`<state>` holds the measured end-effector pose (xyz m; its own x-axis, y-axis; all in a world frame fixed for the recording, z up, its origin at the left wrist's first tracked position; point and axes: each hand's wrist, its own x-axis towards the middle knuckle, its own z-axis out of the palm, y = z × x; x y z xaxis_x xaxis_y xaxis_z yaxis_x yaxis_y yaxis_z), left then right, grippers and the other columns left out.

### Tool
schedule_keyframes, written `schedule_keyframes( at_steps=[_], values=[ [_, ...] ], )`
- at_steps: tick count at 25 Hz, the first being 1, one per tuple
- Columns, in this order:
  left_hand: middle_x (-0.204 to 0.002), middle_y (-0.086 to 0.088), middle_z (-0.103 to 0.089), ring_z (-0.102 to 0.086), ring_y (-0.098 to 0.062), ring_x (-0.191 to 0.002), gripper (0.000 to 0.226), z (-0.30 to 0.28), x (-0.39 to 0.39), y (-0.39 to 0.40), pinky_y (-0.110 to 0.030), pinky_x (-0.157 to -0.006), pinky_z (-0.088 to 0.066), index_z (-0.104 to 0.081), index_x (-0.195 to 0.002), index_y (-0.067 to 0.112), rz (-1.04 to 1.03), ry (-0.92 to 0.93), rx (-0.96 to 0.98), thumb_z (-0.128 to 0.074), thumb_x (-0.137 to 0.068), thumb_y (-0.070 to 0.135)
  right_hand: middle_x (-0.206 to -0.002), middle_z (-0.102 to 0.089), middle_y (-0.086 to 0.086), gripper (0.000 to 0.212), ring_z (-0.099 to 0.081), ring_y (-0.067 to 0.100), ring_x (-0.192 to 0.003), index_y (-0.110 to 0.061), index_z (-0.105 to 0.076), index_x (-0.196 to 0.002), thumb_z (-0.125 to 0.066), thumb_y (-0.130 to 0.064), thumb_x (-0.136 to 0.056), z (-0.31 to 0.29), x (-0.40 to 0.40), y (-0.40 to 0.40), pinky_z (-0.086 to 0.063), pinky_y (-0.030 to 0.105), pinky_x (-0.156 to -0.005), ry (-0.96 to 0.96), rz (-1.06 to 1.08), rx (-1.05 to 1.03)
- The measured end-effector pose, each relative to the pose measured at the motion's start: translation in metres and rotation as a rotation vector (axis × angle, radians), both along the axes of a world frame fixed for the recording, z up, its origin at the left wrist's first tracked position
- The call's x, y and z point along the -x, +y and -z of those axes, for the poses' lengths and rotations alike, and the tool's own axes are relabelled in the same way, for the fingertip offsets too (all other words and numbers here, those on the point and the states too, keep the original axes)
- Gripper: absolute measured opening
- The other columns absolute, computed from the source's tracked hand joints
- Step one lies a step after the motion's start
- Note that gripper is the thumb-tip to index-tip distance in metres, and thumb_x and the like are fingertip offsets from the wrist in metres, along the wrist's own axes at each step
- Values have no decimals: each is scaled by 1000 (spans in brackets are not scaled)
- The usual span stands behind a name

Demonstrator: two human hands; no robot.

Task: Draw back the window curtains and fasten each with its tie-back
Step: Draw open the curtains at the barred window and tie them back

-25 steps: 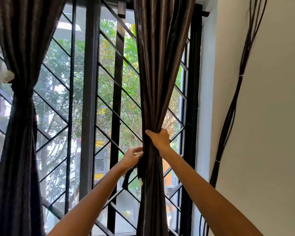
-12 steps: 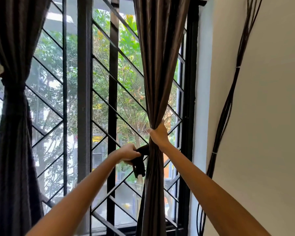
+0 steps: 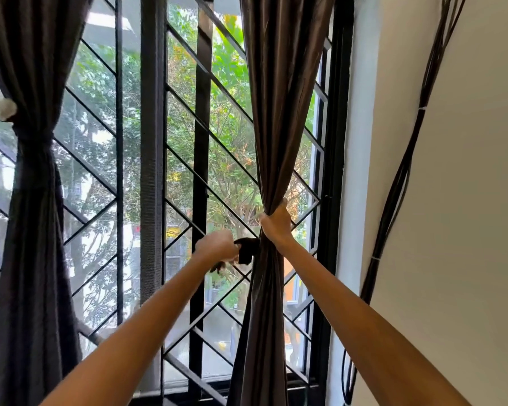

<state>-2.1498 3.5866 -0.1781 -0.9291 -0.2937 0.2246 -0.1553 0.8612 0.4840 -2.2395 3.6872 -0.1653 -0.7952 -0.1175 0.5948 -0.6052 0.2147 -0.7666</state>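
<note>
Barred window (image 3: 182, 177) behind. At nine o'clock, left curtain (image 3: 33, 230) already tied. At three o'clock, right hand (image 3: 276, 224) clenched round gathered right curtain (image 3: 276, 112); left hand (image 3: 217, 247) pinching dark tie-back (image 3: 247, 250), just beside it. Fastening apparently not yet done.

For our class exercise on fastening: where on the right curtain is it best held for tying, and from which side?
Grip the right curtain at its gathered waist, as the right hand does, coming from the wall side. The folds bunch narrowest there, and the tie-back, held by the left hand, sits just below.
</note>
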Motion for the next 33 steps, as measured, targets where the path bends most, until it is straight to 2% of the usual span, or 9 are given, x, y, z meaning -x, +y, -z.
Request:
schedule_keyframes(
  at_steps=[3,10,15,19,22,24,26,30,33],
  values=[
    [-80,1,-67,-63,-9,-68,28,-9,-12,2,-26,-67,-55,-65,-97,7,280,-171,-452,-49,-94,30,-96,-54,9,47,-56,26,-82,-4,-33,-125,-54,-2,-83,0,0,4,-43,32,-66,-4,4,5],
    [-84,-6,-52,-46,-18,-79,23,5,-3,31,-25,-66,-36,-54,-90,5,501,-150,-261,-38,-77,15,-97,-53,9,46,-54,24,-81,-4,-34,-126,-55,-5,-84,1,-2,-2,-40,29,-63,-18,-40,16],
    [-90,-7,-62,-57,-26,-89,26,37,28,12,-40,-75,-51,-55,-93,9,424,377,338,-44,-71,16,-98,-53,8,44,-54,22,-82,-4,-34,-124,-54,-5,-85,1,-4,7,-43,32,-68,-57,-79,61],
    [-84,-12,-57,-56,-28,-75,47,61,31,24,-35,-64,-47,-41,-100,11,419,676,-45,-72,-68,23,-101,-52,9,41,-54,26,-90,-5,-33,-121,-53,-7,-85,4,-9,5,-44,36,-74,-74,-96,101],
    [-95,-11,-63,-63,-26,-87,85,69,25,36,-36,-76,-52,-18,-135,26,487,609,-541,-69,-68,20,-103,-51,9,41,-53,26,-93,-4,-32,-122,-53,-7,-86,5,-8,5,-44,36,-78,-91,-110,146],
    [-114,-6,-58,-56,-23,-108,94,71,24,46,-36,-92,-48,-12,-140,38,445,549,-513,-73,-70,26,-106,-50,9,41,-53,26,-96,-5,-30,-120,-54,-8,-87,5,-6,4,-45,37,-80,-108,-133,159],
    [-121,-11,-54,-51,-29,-114,100,70,29,52,-49,-94,-45,-10,-145,19,310,631,-206,-73,-69,35,-106,-49,7,44,-54,24,-98,-7,-25,-116,-58,-11,-87,4,-8,2,-46,34,-82,-118,-189,179],
    [-106,-17,-64,-58,-38,-104,90,56,35,66,-62,-95,-37,-5,-146,7,-40,665,-119,-61,-76,17,-96,-53,1,50,-54,18,-92,-8,-39,-113,-69,-33,-82,1,-7,10,-47,33,-85,-130,-392,65],
    [-82,-10,-66,-63,-34,-83,75,54,34,68,-47,-86,-50,-23,-141,4,-86,692,-156,-57,-74,3,-110,-59,5,74,-55,21,-107,-8,-51,-125,-48,-64,-77,-4,-2,32,-41,37,-103,-352,-776,75]
  ],
)
